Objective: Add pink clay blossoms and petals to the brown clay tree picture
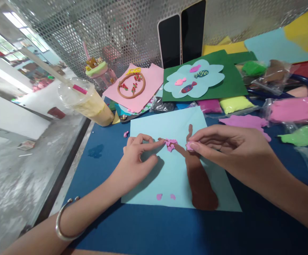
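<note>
The pale blue paper sheet (169, 124) looks matt and smooth, lying on a dark blue matt mat (154, 230). The brown clay tree trunk (200, 184) on it is soft and dull, its pink clay blossoms (170, 143) crumpled. At far left, a clear plastic cup (86, 102) shines glossy, and the silver metal bangle (63, 221) gleams.

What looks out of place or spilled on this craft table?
A stray pink clay bit lies off the light blue paper, on the blue mat; nearby, a darker blotch marks the mat, perhaps damp.
</note>
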Tool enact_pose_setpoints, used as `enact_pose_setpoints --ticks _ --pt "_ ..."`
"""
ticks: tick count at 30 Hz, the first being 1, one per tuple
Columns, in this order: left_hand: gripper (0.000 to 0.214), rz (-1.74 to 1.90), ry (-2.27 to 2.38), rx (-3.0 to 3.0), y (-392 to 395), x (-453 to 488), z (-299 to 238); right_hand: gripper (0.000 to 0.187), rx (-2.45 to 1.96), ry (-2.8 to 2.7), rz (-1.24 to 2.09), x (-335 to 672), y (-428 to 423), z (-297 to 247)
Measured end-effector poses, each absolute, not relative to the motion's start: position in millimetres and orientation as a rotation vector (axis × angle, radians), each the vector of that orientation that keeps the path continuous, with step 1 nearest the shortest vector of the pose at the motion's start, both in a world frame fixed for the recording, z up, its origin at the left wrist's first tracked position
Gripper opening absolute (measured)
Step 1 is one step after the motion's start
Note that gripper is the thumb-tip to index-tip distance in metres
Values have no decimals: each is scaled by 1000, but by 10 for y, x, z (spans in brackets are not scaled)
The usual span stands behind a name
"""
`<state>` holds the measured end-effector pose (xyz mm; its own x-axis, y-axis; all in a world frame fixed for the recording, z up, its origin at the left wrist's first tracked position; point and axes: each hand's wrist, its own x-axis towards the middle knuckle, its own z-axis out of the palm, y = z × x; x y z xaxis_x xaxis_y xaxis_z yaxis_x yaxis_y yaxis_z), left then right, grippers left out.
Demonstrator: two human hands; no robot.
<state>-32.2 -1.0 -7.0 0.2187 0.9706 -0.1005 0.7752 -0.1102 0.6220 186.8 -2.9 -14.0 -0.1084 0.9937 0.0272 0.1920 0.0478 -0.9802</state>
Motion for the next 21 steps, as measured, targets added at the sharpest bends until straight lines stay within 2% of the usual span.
enact_pose_setpoints --ticks 10,17,21 --pt "49 452 1648 1879 -87 -264 -106 12 -1233 -1416 1177 1862 13 -251" --pt "44 466 1631 1760 -82 -252 -60 20 -1219 -1357 1182 1825 -16 -246" --pt "42 457 1590 1585 -53 -225 46 19 -1226 -1373 1161 1828 -17 -263"
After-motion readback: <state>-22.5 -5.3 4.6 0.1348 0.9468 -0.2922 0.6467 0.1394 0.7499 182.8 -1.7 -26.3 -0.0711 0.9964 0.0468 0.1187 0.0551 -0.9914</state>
